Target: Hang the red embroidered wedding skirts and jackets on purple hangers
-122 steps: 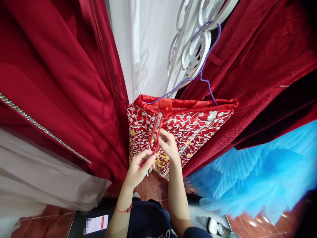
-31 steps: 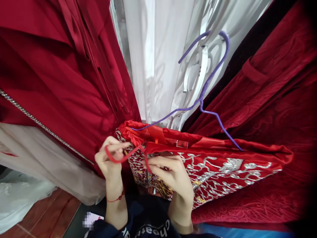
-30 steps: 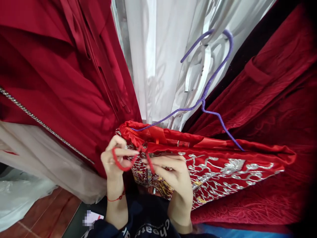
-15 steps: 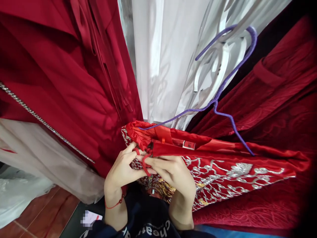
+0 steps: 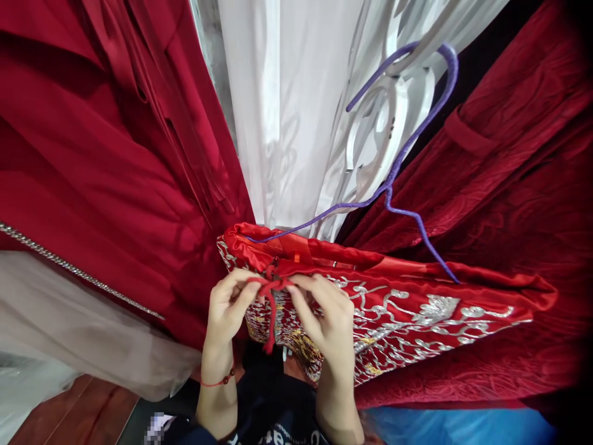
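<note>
A red garment with silver and gold embroidery hangs from a purple wire hanger. At its upper left opening, a red drawstring is crossed and looped, with one end dangling down the front. My left hand pinches the cord on the left between thumb and fingers. On the other side my right hand pinches the cord too, so it is stretched between both hands. The shiny red lining shows along the top edge.
Dark red fabric with a sparkling trim hangs at left, above pale sheer cloth. Behind are white drapes and a white scrolled metal frame that the hanger hooks over. More dark red cloth is at right.
My hands have drawn apart, pulling the cord's looped part out sideways between them. A cord end now hangs free below. The view has shifted slightly, and the garment's size label is less visible.
</note>
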Tool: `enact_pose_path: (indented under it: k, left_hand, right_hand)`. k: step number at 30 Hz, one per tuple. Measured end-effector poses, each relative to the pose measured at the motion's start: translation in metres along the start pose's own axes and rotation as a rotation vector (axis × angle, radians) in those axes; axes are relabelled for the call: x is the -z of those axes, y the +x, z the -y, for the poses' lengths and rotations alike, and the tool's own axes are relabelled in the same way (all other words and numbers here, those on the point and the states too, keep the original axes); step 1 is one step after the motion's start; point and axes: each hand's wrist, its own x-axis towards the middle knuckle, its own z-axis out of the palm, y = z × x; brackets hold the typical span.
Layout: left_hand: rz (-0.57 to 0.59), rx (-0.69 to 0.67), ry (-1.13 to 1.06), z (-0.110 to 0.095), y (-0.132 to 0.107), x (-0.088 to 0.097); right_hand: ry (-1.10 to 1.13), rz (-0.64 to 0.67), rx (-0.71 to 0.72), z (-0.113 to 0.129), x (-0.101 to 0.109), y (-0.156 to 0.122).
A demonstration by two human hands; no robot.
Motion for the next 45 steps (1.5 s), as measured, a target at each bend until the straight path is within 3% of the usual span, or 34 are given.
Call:
enact_pose_path:
  k: [3,9,16,19,23,27,29,32,34,38,45]
  left_hand:
    - [-0.133,0.022,-0.021,0.005,0.001,-0.005]
    - [-0.494,-0.247,0.222,0.001,0.018,-0.01]
    - [-0.607,-0.38,0.353,-0.003,0.036,-0.004]
    - [-0.521,-0.405,0.357,0.001,0.035,0.005]
    - [-0.221,-0.335,0.239,0.005,0.024,0.022]
    - [-0.042,-0.306,0.26,0.006,0.014,0.023]
    - [-0.063,-0.344,0.278,0.007,0.012,0.015]
    - [-0.218,-0.385,0.254,0.007,0.014,0.002]
    - [-0.278,-0.399,0.25,0.006,0.017,-0.004]
    - [-0.262,-0.433,0.28,0.0,0.024,-0.009]
    - [-0.311,-0.316,0.319,0.003,0.015,-0.002]
  right_hand:
    - [-0.002,-0.065,-0.063,-0.001,0.0,0.003]
    - [-0.147,-0.211,-0.033,-0.002,0.012,0.009]
    - [-0.432,-0.333,0.001,-0.02,0.03,0.006]
    - [-0.404,-0.325,-0.006,-0.021,0.037,0.004]
    - [-0.285,-0.25,-0.058,-0.01,0.045,0.002]
    - [-0.251,-0.266,0.044,0.004,0.031,0.002]
    - [-0.327,-0.187,0.12,0.01,0.015,0.003]
    - [-0.449,-0.121,0.153,0.014,-0.01,0.007]
    - [-0.475,-0.18,0.141,0.013,-0.024,0.011]
    - [-0.489,-0.301,0.13,0.008,-0.039,0.021]
    - [-0.497,-0.447,0.231,-0.004,-0.043,0.027]
